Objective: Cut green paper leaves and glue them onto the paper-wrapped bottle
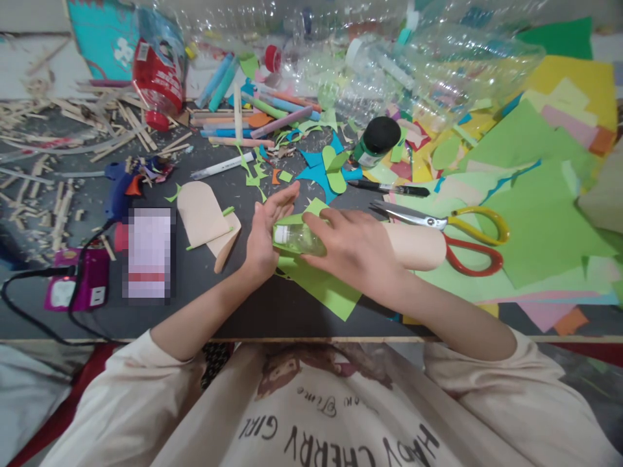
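My right hand (353, 250) is wrapped over a small clear bottle (295, 239) with a white cap, which lies on its side with light green paper around it. My left hand (267, 237) stands on edge beside the cap, fingers stretched out and palm toward the bottle. Below both hands a light green paper sheet (333, 288) lies flat on the table. A peach paper piece with a rounded end (416, 245) shows from behind my right hand, next to scissors (445, 224) with yellow and red handles.
Peach paper cutouts (202, 217) and a pixelated rectangle (150, 253) lie left, near a blue glue gun (119, 188) with a black cable. A dark-capped jar (379, 139), a black pen (389, 188) and clear plastic bottles (438, 71) are farther back. Wood sticks (58, 201) litter the left.
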Motion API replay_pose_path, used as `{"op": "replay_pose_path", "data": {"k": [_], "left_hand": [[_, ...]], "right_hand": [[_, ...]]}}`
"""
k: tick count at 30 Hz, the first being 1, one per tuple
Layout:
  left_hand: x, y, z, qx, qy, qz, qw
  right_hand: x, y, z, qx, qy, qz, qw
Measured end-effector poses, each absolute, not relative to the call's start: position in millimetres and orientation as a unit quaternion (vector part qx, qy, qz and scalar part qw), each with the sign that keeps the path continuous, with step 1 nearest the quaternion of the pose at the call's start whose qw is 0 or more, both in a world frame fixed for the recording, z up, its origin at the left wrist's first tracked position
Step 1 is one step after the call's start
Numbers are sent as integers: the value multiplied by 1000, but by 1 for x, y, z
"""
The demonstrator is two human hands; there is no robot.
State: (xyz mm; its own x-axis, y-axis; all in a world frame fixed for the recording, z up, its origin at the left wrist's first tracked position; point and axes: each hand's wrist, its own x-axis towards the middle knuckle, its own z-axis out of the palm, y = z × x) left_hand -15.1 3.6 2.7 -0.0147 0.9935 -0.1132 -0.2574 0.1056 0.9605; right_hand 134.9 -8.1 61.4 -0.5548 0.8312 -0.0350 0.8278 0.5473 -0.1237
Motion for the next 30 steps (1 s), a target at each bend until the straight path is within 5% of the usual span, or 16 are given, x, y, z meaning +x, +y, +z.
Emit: {"op": "replay_pose_path", "data": {"k": [30], "left_hand": [[-22, 4, -8, 410, 444, 496, 623]], "right_hand": [[126, -12, 49, -450, -891, 65, 10]]}}
